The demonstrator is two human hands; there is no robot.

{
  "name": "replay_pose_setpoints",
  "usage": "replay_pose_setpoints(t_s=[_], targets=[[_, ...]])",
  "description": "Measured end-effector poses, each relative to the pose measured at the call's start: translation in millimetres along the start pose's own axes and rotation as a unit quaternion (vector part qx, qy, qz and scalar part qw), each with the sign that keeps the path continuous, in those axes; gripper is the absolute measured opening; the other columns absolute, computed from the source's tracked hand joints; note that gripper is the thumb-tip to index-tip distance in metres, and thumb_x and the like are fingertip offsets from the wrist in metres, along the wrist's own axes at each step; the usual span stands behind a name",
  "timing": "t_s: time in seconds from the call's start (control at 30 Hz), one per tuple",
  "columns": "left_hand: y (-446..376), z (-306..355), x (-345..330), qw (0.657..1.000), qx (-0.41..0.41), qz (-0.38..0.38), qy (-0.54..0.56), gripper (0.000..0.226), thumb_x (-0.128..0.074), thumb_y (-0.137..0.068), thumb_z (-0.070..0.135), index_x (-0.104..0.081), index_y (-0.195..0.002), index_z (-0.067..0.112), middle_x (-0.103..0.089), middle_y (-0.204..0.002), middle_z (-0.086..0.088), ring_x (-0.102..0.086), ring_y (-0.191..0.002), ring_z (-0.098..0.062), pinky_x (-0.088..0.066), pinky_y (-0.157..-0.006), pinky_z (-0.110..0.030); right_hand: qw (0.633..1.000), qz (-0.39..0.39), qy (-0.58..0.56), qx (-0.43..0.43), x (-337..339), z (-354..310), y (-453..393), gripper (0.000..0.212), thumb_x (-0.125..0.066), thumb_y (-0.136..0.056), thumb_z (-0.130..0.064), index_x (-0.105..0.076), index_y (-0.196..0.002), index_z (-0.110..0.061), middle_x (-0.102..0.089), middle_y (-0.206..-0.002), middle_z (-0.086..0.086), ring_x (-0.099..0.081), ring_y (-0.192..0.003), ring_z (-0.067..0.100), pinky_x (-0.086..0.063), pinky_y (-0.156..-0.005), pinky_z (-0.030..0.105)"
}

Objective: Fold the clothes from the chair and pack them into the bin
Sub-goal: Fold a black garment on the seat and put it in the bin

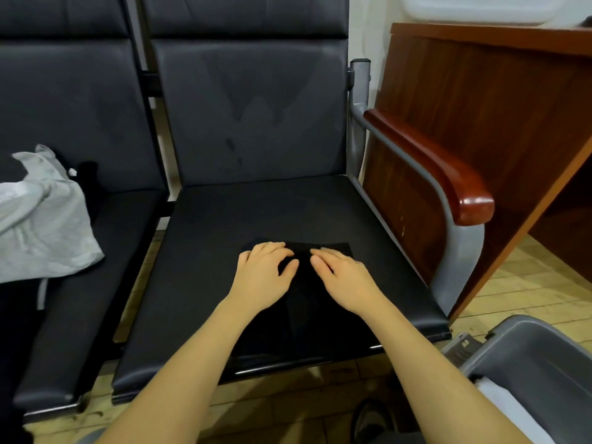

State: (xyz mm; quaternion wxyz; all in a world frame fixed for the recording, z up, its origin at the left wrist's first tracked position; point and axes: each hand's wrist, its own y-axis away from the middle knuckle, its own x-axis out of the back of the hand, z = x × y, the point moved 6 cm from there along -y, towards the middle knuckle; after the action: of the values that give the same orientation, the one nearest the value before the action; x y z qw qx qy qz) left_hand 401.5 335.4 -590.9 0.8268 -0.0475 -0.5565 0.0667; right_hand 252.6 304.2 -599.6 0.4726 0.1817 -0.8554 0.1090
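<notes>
Both hands lie palm-down on a black garment (304, 302) spread on the chair seat (224, 225): left hand (262, 277) and right hand (344, 280) side by side, fingers straight and relaxed, pressing the cloth flat. Left of that seat, grey clothes (45, 225) are heaped on the neighbouring seat. Right of it, low down, stands the grey bin (525, 354).

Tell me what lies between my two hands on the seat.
In the head view, only black folded cloth lies between left hand and right hand.
</notes>
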Motion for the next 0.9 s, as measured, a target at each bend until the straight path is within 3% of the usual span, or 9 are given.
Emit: replay_pose_setpoints(t_s=[0.1, 0.23, 0.33, 0.47, 0.6, 0.73, 0.9], targets=[[1, -15, -15, 0.996, 0.019, -0.085, -0.006, 0.046, -0.024, -0.101, 0.046, -0.032, -0.145, 0.037, -0.015, -0.157, 0.013, -0.005, -0.145, -0.01, -0.003, -0.115, -0.034, 0.989, -0.08, 0.075, -0.095, -14, 25, -4, 0.052, -0.011, -0.101, -0.048, -0.017, -0.15, -0.033, -0.005, -0.16, -0.008, 0.001, -0.147, 0.013, 0.002, -0.117, 0.038], [-4, -22, -25, 0.995, 0.011, -0.098, 0.002, 0.047, -0.014, -0.102, 0.046, -0.02, -0.148, 0.041, -0.001, -0.158, 0.014, 0.005, -0.146, -0.009, 0.003, -0.116, -0.032, 0.982, -0.072, 0.1, -0.145, -15, 38, -8, 0.053, -0.01, -0.1, -0.051, -0.007, -0.151, -0.036, 0.006, -0.16, -0.009, 0.009, -0.147, 0.017, 0.013, -0.114, 0.045], [-12, -24, -22, 0.996, -0.002, -0.07, 0.046, 0.044, -0.019, -0.103, 0.041, -0.029, -0.146, 0.037, -0.01, -0.158, 0.012, 0.0, -0.145, -0.008, 0.002, -0.115, -0.03, 0.987, -0.018, 0.101, -0.123, -9, 34, -10, 0.051, -0.02, -0.101, -0.051, -0.027, -0.148, -0.035, -0.011, -0.159, -0.009, -0.003, -0.147, 0.018, 0.007, -0.114, 0.048], [-8, -28, -12, 0.996, 0.004, -0.04, 0.085, 0.042, -0.029, -0.102, 0.037, -0.037, -0.143, 0.031, -0.019, -0.156, 0.01, -0.005, -0.145, -0.009, -0.001, -0.114, -0.032, 0.998, 0.061, 0.01, -0.026, 7, 8, -5, 0.035, -0.041, -0.098, -0.045, -0.056, -0.128, -0.035, -0.046, -0.14, -0.016, -0.028, -0.134, 0.007, -0.006, -0.107, 0.037], [11, -30, -5, 0.999, -0.01, -0.051, 0.008, 0.046, -0.034, -0.101, 0.035, -0.03, -0.147, 0.028, -0.018, -0.157, 0.005, -0.007, -0.145, -0.015, -0.006, -0.115, -0.035, 0.998, 0.06, -0.015, 0.031, 5, -15, -1, 0.033, -0.051, -0.093, -0.046, -0.058, -0.124, -0.036, -0.056, -0.123, -0.02, -0.033, -0.127, -0.003, -0.003, -0.109, 0.036], [36, -38, -8, 0.989, -0.009, -0.117, -0.085, 0.053, -0.025, -0.101, 0.044, -0.012, -0.151, 0.03, -0.004, -0.16, 0.003, -0.001, -0.146, -0.02, -0.005, -0.116, -0.036, 0.999, 0.031, -0.013, 0.029, -12, -23, 0, 0.035, -0.056, -0.091, -0.044, -0.055, -0.125, -0.036, -0.06, -0.122, -0.017, -0.039, -0.126, 0.002, -0.004, -0.108, 0.033], [44, -45, -15, 0.984, 0.017, -0.153, -0.089, 0.055, -0.016, -0.1, 0.049, -0.002, -0.151, 0.033, 0.007, -0.159, 0.005, 0.008, -0.146, -0.02, 0.003, -0.117, -0.038, 0.991, 0.108, -0.08, 0.019, -6, -29, 9, 0.023, -0.063, -0.09, -0.029, -0.064, -0.113, -0.031, -0.063, -0.113, -0.015, -0.048, -0.109, -0.001, -0.01, -0.098, 0.022]])
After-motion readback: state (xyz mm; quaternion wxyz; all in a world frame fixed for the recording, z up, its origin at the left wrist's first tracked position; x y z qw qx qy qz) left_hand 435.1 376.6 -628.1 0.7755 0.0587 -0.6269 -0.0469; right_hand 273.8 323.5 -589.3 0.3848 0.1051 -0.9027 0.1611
